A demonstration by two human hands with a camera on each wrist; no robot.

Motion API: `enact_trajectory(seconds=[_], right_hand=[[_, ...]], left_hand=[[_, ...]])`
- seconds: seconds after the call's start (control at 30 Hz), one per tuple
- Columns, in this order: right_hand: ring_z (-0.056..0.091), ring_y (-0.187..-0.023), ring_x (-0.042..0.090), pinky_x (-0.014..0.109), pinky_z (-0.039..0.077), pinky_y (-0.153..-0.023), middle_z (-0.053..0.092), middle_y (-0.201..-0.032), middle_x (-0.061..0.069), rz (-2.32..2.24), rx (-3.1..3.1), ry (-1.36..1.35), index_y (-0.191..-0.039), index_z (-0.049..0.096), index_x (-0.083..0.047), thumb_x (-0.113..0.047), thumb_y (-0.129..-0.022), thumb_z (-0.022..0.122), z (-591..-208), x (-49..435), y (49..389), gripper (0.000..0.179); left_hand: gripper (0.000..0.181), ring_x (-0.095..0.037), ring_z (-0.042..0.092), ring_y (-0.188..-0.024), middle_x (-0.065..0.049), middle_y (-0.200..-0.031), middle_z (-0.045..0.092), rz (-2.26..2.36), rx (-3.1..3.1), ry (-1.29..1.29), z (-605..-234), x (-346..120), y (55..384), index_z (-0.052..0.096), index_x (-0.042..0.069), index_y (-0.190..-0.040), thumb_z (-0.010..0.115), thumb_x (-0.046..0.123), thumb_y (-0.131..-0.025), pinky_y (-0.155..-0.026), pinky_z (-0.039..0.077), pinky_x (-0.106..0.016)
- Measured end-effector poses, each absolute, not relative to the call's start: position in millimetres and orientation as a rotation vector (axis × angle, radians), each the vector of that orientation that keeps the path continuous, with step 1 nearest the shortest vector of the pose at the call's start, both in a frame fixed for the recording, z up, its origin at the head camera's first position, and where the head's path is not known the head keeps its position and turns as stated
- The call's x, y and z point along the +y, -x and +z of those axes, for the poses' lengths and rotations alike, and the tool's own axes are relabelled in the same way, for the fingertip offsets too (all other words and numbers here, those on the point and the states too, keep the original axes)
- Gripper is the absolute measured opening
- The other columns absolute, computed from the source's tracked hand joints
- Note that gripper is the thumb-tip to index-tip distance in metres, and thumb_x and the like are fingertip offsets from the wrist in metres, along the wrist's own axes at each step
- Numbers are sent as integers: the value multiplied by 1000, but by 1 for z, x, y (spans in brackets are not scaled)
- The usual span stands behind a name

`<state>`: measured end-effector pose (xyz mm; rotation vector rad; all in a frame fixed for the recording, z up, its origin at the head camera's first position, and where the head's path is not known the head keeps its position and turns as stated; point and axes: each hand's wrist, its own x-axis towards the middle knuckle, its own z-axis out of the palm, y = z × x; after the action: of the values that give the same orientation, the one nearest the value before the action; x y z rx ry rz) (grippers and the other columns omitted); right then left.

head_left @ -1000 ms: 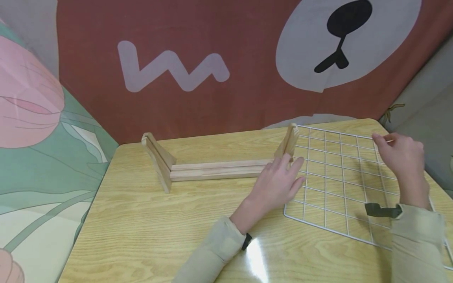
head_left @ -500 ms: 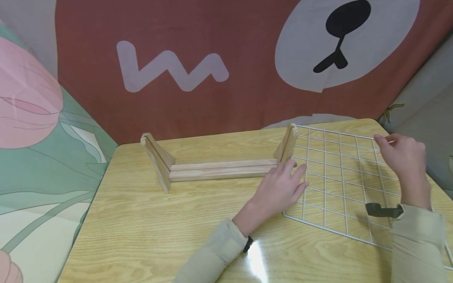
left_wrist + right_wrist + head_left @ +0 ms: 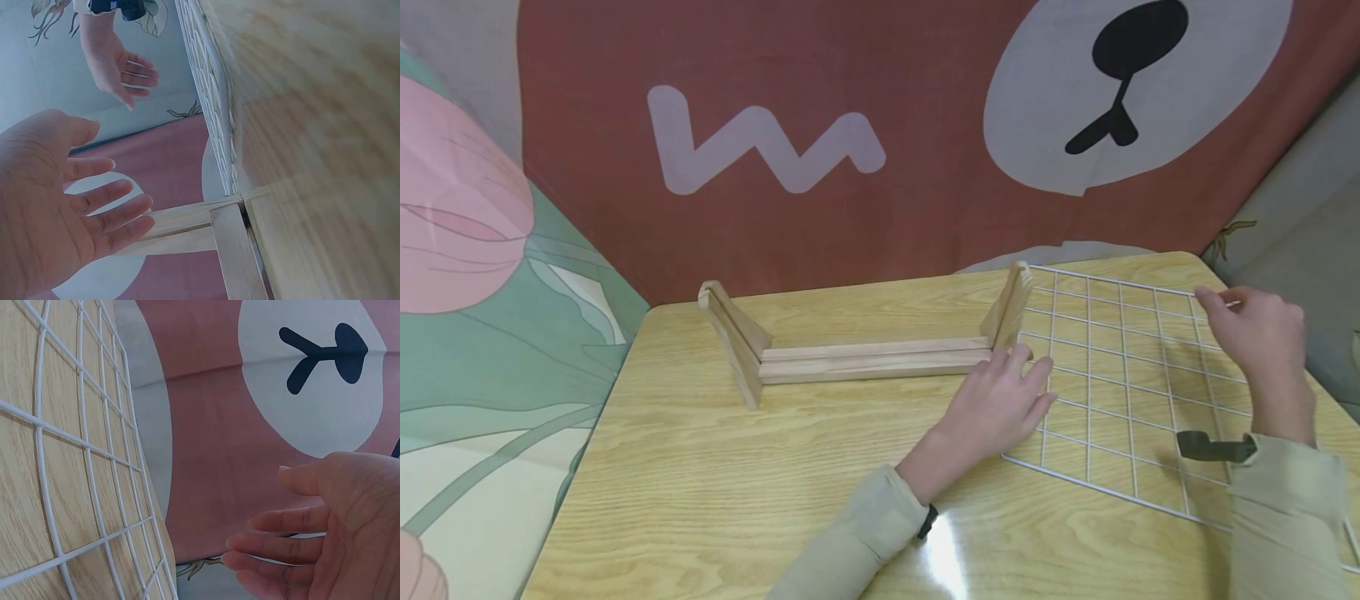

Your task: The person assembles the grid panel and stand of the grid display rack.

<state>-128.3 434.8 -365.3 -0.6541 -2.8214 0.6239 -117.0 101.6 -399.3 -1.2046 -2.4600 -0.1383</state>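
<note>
A wooden stand lies across the back of the table, its crossbar (image 3: 872, 360) joining a left upright (image 3: 733, 346) and a right upright (image 3: 1009, 307). Beside the right upright a white wire grid panel (image 3: 1135, 498) lies on the table. My left hand (image 3: 996, 408) hovers before the joint of right upright and crossbar, between stand and grid. In the left wrist view its fingers (image 3: 119, 215) are spread loosely with nothing in them. Over the grid's far right part is my right hand (image 3: 1255, 333); the right wrist view shows relaxed, bare fingers (image 3: 281, 547) apart from the wires.
The wood-grain table (image 3: 700, 500) has its back edge against a red cloth backdrop (image 3: 820, 233). A floral cloth (image 3: 475, 375) hangs at the left. The grid reaches toward the table's right edge, partly under my right sleeve (image 3: 1285, 508).
My left hand has drawn slightly down and right, away from the right upright, uncovering more of the crossbar's end. The right hand has shifted slightly right. Stand and grid have not visibly moved.
</note>
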Motion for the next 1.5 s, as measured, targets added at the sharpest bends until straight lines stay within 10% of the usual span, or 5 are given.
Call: enact_trajectory(seconds=[1.5], right_hand=[[30,-129,66,70,32,-104,52,-124,43,664,-2851,791,-128,49,21,-49,-109,30,-384,454,124,75]], left_hand=[[37,-15,63,-92,-2,-114,63,-22,-2544,1229,-408,107,114,69,18,-124,54,47,-106,-72,53,-23]])
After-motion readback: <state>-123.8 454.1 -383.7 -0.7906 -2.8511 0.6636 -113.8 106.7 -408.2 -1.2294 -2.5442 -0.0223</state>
